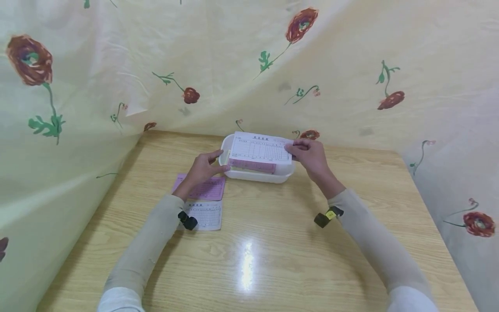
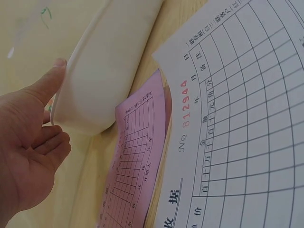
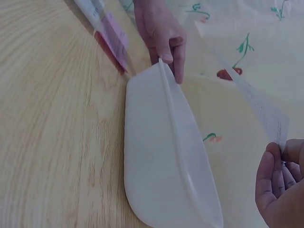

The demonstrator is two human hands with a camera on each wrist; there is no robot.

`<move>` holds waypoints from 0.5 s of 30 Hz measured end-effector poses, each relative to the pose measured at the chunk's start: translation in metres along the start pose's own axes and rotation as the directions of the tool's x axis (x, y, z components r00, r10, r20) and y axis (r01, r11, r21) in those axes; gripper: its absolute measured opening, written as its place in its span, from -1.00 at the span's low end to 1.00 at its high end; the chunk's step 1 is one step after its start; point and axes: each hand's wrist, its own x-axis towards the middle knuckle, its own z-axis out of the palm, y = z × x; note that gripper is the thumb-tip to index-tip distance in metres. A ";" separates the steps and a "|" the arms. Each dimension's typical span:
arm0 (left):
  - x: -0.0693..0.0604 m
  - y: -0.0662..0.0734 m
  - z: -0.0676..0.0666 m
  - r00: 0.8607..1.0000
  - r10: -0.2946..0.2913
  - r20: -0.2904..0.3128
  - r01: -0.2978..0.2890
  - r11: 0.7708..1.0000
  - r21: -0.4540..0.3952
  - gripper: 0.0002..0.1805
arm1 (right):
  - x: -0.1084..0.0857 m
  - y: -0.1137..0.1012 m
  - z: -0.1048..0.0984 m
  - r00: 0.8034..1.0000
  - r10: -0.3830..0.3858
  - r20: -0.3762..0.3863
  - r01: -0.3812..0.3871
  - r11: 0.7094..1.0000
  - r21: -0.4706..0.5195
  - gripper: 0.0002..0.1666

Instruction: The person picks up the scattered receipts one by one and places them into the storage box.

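A white plastic tub (image 1: 259, 177) stands near the back of the table, with a pink form slip (image 1: 253, 166) inside it. My left hand (image 1: 204, 168) pinches the tub's left rim between thumb and fingers, as the left wrist view also shows. In my right hand (image 1: 310, 158), a white printed receipt slip (image 1: 261, 147) is pinched by its right end and held above the tub. The right wrist view shows this slip (image 3: 263, 109) raised clear of the rim. Left of the tub lie a pink slip (image 1: 206, 189) and a white slip (image 1: 204, 215).
The wooden table (image 1: 273, 251) carries all of these things. A flowered cloth (image 1: 226, 65) hangs behind the tub and along both sides. My left forearm passes over part of the two slips on the table.
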 end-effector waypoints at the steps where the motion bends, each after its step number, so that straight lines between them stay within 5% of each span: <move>1: 0.000 0.000 0.000 1.000 -0.003 0.000 0.003 1.000 -0.002 -0.14 | 0.003 0.001 0.000 1.000 0.005 -0.004 -0.005 1.000 -0.005 -0.50; 15: 0.002 0.004 0.003 1.000 -0.017 -0.016 0.017 1.000 0.000 -0.13 | 0.040 0.017 0.014 0.999 0.019 -0.043 -0.022 0.997 -0.073 -0.58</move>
